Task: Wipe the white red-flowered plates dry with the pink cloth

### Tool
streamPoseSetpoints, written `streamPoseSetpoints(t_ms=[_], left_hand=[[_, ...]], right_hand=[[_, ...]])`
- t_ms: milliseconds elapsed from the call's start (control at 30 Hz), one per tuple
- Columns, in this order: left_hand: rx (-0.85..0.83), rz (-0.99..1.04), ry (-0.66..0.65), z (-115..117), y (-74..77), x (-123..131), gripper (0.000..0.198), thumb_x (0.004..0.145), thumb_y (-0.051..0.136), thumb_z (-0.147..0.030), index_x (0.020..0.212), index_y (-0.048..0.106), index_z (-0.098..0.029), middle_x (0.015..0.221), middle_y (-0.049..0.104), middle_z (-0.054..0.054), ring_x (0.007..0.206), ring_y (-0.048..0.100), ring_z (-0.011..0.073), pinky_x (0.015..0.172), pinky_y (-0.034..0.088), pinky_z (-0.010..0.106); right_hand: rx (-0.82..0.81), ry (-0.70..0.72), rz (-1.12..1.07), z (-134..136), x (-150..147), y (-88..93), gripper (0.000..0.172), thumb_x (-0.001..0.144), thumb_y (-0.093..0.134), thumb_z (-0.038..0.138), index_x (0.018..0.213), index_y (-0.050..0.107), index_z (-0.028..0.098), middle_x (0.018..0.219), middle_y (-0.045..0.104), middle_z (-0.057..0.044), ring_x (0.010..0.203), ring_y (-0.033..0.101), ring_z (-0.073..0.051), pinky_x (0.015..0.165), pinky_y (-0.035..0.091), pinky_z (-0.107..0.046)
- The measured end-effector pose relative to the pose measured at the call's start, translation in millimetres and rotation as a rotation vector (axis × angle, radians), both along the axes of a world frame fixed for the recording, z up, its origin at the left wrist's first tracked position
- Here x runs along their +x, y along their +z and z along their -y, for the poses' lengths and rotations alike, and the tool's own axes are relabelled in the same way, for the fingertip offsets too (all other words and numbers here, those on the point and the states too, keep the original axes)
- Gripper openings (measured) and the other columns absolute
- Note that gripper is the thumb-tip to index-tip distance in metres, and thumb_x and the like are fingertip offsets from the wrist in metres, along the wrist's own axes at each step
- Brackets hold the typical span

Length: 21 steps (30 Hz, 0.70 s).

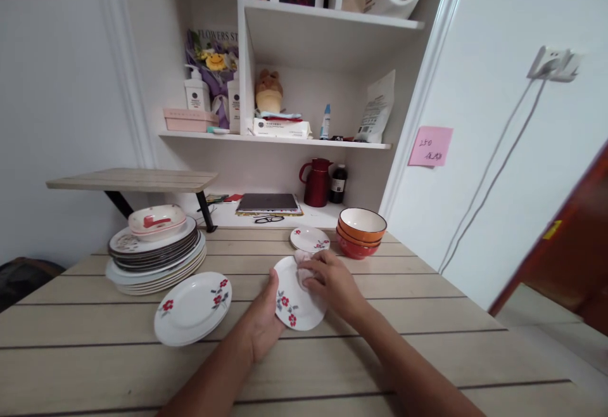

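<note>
A small white plate [304, 308] with red flowers is held tilted above the table by my left hand [265, 319], thumb over its left rim and fingers beneath. My right hand [332, 281] pinches a crumpled pale cloth or tissue [306, 269] against the plate's upper face. Just behind lies another small flowered plate [310, 239]. To the left of my left hand, larger flowered plates [192, 309] lie stacked on the wood-look table.
At left stands a tall stack of plates [154, 258] topped by a square bowl [158, 222]. Stacked orange and red bowls [361, 230] sit back right. A small raised stand [135, 179], laptop [266, 202], glasses [268, 219] and red jug [317, 182] are behind.
</note>
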State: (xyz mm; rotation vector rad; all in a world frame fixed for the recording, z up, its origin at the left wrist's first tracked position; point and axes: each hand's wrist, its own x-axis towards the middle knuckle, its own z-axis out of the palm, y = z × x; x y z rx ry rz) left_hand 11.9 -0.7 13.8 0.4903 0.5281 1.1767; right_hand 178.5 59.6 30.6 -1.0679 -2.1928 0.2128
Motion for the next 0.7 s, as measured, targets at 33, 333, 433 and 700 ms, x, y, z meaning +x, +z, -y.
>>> streamPoseSetpoints(t_ms=[33,333,433,700], left_hand=[[-0.001,0.009,-0.012,-0.6,-0.7,-0.1,0.057,0.091,0.048,-0.048,0.137,0.048,-0.015,0.127,0.063,0.016,0.12,0.058,0.0261,0.105,0.04,0.041],[0.048,0.102,0.009,-2.5,-3.4,-2.7,0.067,0.09,0.033,-0.062,0.129,0.055,-0.012,0.124,0.065,0.017,0.118,0.059,0.0252,0.104,0.041,0.038],[0.07,0.106,0.01,-2.2,-1.8,-3.7,0.072,0.091,0.028,-0.062,0.126,0.057,-0.007,0.122,0.065,0.019,0.12,0.057,0.0279,0.104,0.041,0.04],[0.023,0.029,0.056,0.3,-0.2,0.7,0.057,0.091,0.048,-0.048,0.138,0.047,-0.015,0.127,0.063,0.015,0.121,0.057,0.0267,0.107,0.038,0.043]], right_hand=[[0.032,-0.026,-0.026,-0.3,-6.8,-2.0,0.032,0.078,0.062,0.017,0.108,0.071,0.025,0.101,0.06,-0.007,0.094,0.056,-0.022,0.085,0.046,-0.036],[-0.023,0.378,0.028,27.0,-34.7,0.2,0.049,0.076,0.057,0.007,0.12,0.063,0.027,0.126,0.06,-0.005,0.115,0.053,-0.02,0.101,0.039,-0.036],[-0.12,0.508,0.106,31.1,-15.4,12.0,0.046,0.071,0.054,0.002,0.108,0.067,0.027,0.11,0.069,-0.001,0.105,0.06,-0.017,0.098,0.041,-0.034],[-0.045,0.085,0.195,11.2,25.0,12.0,0.031,0.073,0.069,0.018,0.1,0.074,0.032,0.129,0.056,-0.006,0.118,0.049,-0.029,0.099,0.036,-0.047]])
